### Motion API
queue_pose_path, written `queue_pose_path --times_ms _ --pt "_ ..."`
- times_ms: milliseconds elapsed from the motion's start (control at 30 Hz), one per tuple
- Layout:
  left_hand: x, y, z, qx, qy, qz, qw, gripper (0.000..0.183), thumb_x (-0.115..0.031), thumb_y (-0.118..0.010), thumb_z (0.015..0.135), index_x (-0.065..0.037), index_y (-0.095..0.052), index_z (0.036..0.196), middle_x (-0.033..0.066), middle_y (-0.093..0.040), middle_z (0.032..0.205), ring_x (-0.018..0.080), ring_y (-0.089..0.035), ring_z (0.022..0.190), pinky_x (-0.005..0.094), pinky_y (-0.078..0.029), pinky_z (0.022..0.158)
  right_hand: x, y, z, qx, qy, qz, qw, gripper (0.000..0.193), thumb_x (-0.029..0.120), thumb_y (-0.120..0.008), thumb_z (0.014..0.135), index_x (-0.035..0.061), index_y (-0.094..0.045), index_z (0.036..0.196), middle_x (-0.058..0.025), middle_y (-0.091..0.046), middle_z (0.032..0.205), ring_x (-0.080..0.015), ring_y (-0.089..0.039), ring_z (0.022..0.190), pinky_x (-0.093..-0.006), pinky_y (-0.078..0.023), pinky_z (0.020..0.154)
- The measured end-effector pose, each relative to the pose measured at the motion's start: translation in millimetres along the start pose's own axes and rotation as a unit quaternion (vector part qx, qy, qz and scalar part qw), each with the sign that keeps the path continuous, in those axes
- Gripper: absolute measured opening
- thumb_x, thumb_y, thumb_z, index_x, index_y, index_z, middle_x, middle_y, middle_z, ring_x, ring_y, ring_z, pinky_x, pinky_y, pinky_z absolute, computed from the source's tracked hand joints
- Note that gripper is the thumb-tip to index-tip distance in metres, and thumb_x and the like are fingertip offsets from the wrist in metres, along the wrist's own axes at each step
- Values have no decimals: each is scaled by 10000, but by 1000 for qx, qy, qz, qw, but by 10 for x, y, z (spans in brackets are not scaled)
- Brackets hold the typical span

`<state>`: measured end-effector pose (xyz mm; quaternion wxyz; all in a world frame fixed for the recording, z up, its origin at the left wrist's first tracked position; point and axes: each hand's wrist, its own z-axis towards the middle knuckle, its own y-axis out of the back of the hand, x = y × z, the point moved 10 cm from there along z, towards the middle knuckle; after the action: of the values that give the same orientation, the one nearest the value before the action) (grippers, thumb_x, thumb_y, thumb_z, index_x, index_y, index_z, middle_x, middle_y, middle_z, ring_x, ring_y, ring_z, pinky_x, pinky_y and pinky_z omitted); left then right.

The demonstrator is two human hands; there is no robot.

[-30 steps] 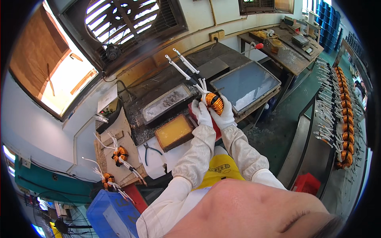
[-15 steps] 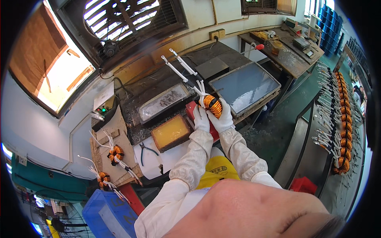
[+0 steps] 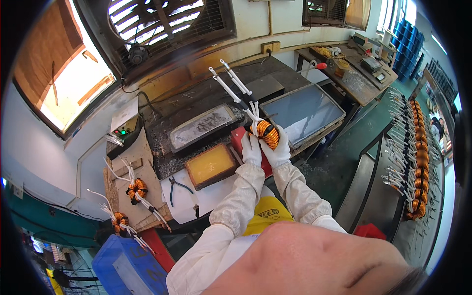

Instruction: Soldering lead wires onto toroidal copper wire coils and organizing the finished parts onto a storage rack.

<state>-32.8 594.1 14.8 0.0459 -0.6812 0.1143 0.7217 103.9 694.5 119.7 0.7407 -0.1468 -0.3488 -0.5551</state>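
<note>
Between my two gloved hands is a toroidal coil (image 3: 268, 136) wound with orange copper wire and banded in black. Its white-sleeved leads (image 3: 231, 84) point up and away, ending in metal ring lugs. My right hand (image 3: 280, 150) wraps the coil's right side. At the lower left my left hand (image 3: 252, 151) closes against the coil, its fingertips partly hidden. Just under the hands is a red surface (image 3: 237, 139). Left of them sits a yellow block in a dark-edged tray (image 3: 211, 166), with a long grey metal trough (image 3: 202, 128) behind it.
A wide shallow tray (image 3: 308, 114) with a shiny grey-blue surface lies to the right. Green-handled pliers (image 3: 181, 185) rest on white paper at left, near two more coils (image 3: 137, 191). A blue crate (image 3: 129, 265) stands below. Many coils line a rack (image 3: 419, 162) at far right.
The whole view has shifted slightly. Both hands keep hold of the coil, whose leads still point away; the coil looks almost unmoved over the bench.
</note>
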Motion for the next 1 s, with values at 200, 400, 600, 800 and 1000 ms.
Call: queue_pose_path --times_ms 200,400,600,800,1000 --pt "-32 -38 -3 9 -33 -36 999 489 -385 -448 991 -32 -499 1327 188 -556 1301 353 -543 1191 383 -407 1016 -112 19 -60 -11 1 5 1000 747 100 -839 685 43 -452 1322 -189 -586 1150 -336 -626 1030 -390 -504 896" --pt "341 -218 279 119 130 -406 897 403 -368 -456 1012 -59 -565 1247 77 -609 1166 202 -546 1086 344 -416 961 -142 -107 -33 41 -47 43 997 686 81 -828 715 31 -473 1300 -147 -592 1178 -233 -604 1088 -331 -481 950" --pt "-252 -284 -76 253 211 -461 824 459 -423 -419 1008 -85 -519 1303 87 -544 1298 254 -489 1217 403 -351 1070 336 265 246 90 -8 -15 996 636 52 -780 689 49 -502 1261 -167 -588 1093 -335 -606 1035 -370 -488 909" --pt "-762 -496 -633 294 210 -501 786 421 -346 -452 990 -35 -520 1266 128 -547 1319 301 -509 1239 503 -337 1125 1017 844 657 151 72 -129 977 604 143 -766 687 105 -523 1240 -148 -608 1059 -367 -623 975 -415 -521 837" --pt "-911 -850 -1442 349 315 -524 711 389 -301 -459 989 0 -534 1225 139 -574 1281 298 -516 1243 533 -328 1128 1258 1456 749 215 100 -240 941 615 190 -790 679 146 -536 1238 -113 -634 1009 -332 -646 936 -412 -538 794"
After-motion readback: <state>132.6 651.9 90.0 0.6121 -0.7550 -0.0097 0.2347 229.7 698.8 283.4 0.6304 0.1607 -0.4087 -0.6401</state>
